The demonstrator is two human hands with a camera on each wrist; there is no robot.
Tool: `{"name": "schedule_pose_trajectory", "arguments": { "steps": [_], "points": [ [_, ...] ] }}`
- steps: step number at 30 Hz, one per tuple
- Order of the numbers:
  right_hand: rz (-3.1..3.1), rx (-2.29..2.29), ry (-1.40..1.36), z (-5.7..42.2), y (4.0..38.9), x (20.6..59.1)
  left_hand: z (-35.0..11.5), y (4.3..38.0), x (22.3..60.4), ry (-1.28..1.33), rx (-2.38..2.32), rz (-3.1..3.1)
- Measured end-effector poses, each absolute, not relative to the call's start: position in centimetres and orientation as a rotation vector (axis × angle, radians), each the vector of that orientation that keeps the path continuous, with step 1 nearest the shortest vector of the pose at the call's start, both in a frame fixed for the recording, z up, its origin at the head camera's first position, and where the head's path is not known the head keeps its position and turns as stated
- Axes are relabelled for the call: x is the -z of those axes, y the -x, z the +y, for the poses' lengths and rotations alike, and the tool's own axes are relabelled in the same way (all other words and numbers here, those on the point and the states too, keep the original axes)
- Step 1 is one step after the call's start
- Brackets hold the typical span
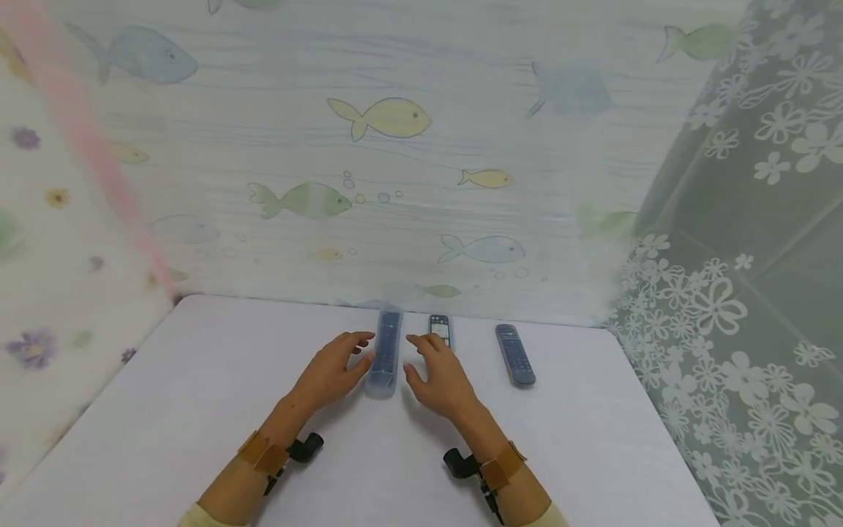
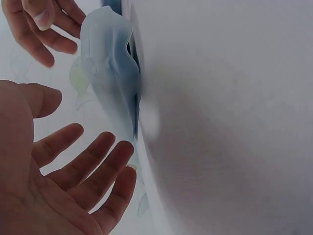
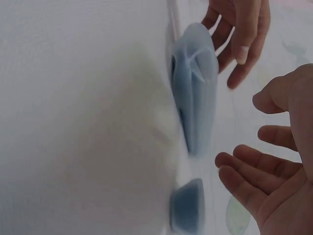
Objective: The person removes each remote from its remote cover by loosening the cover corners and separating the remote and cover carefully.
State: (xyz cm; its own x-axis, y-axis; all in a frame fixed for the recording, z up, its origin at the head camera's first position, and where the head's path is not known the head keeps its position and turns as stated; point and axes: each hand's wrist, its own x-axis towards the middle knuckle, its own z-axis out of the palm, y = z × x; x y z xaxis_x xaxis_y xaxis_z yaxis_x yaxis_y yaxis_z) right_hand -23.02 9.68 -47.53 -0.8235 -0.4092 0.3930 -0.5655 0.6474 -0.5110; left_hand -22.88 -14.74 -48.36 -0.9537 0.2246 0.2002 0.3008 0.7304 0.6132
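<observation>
A long remote control in a loose clear plastic sleeve [image 1: 384, 359] lies on the table between both hands. My left hand [image 1: 334, 371] is at its left side, fingers relaxed and apart, holding nothing. On its other side my right hand [image 1: 440, 377] hovers with loosely bent fingers, also holding nothing. In the left wrist view the sleeve's rumpled end [image 2: 110, 58] shows beyond the left fingers. The right wrist view has the same sleeved remote [image 3: 195, 88] away from the right fingertips. A smaller remote with a white middle [image 1: 440, 329] lies behind the right hand, partly hidden by it.
A third, dark remote [image 1: 516, 356] rests on the right part of the white table [image 1: 579, 439]. A fish-patterned curtain [image 1: 395, 219] hangs along the table's back edge. Flowered lace [image 1: 737, 351] borders the right side, a floral cloth [image 1: 66, 293] the left.
</observation>
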Motion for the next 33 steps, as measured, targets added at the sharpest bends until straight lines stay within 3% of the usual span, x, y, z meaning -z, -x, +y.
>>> {"name": "schedule_pose_trajectory", "arguments": {
  "steps": [33],
  "points": [
    [-2.702,-0.864,-0.903,7.3,23.9,49.6,-15.0,23.3,49.8,0.661,0.957,-2.848]
  ]
}}
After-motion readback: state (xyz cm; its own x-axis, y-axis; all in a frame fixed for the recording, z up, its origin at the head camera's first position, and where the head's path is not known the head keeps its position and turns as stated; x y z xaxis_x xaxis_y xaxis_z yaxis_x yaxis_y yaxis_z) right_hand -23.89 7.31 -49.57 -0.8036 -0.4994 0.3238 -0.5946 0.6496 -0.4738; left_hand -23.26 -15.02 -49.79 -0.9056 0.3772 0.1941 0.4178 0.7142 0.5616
